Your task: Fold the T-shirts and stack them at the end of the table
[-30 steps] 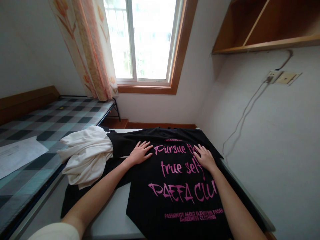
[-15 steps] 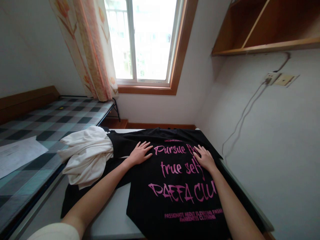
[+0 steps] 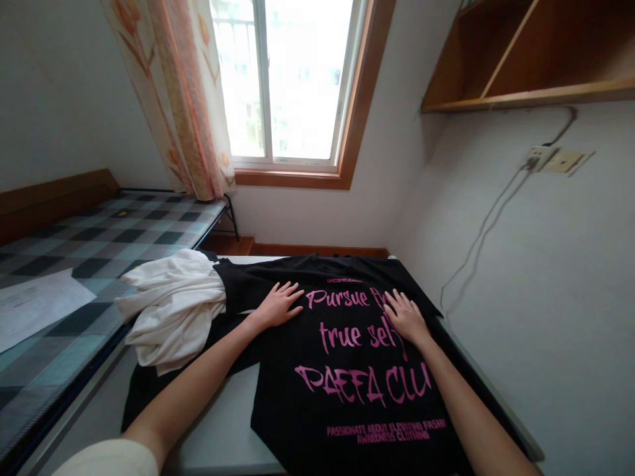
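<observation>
A black T-shirt (image 3: 347,354) with pink lettering lies spread face up over a white table (image 3: 223,423), its collar toward the window. My left hand (image 3: 279,304) rests flat on the shirt's left chest, fingers spread, just left of the lettering. On the right side of the print, my right hand (image 3: 405,315) also lies flat with fingers stretched out, covering some letters. Neither hand grips the cloth. Beside the shirt's left sleeve sits a crumpled white garment (image 3: 173,304), with more black cloth (image 3: 143,390) under it. My right forearm hides part of the shirt's right side.
To the left stands a bed with a checked mattress (image 3: 149,225) and a sheet of paper (image 3: 44,304) on it. A curtain (image 3: 183,99) hangs by the window (image 3: 302,86). A wooden shelf (image 3: 546,59) and a socket (image 3: 543,158) with a cable are on the right wall.
Both hands stay in nearly the same place on the shirt. My right forearm has shifted very slightly to the right; the shirt and white garment look unmoved.
</observation>
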